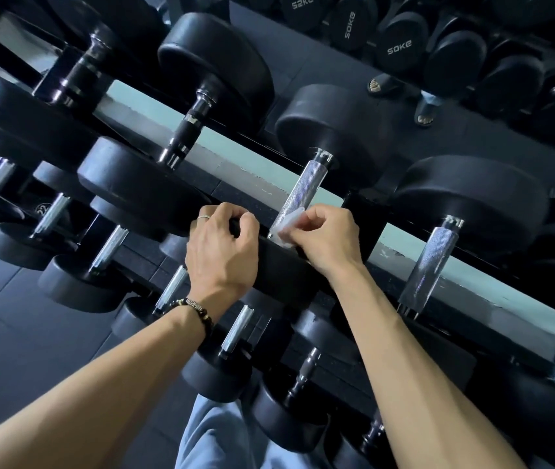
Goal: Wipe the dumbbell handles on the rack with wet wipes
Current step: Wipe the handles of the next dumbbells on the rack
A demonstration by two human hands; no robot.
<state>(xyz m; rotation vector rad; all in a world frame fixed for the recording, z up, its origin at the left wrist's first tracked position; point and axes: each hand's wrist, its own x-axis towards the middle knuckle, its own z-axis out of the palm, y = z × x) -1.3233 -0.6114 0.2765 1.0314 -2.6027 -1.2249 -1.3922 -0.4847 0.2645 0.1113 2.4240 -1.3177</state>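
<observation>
A black dumbbell with a knurled silver handle [298, 192] lies across the top tier of the rack [242, 170]. My right hand [328, 240] pinches a small white wet wipe [286, 225] against the near end of that handle. My left hand [223, 247] grips the rim of the same dumbbell's near black head [279, 269], with its fingers curled over the top. The near end of the handle is hidden behind the wipe and my fingers.
More dumbbells fill the top tier on both sides, one with a silver handle [430, 262] to the right and one with a dark handle [186, 130] to the left. Smaller dumbbells [107, 248] sit on lower tiers. A mirror behind shows sandalled feet [401, 96].
</observation>
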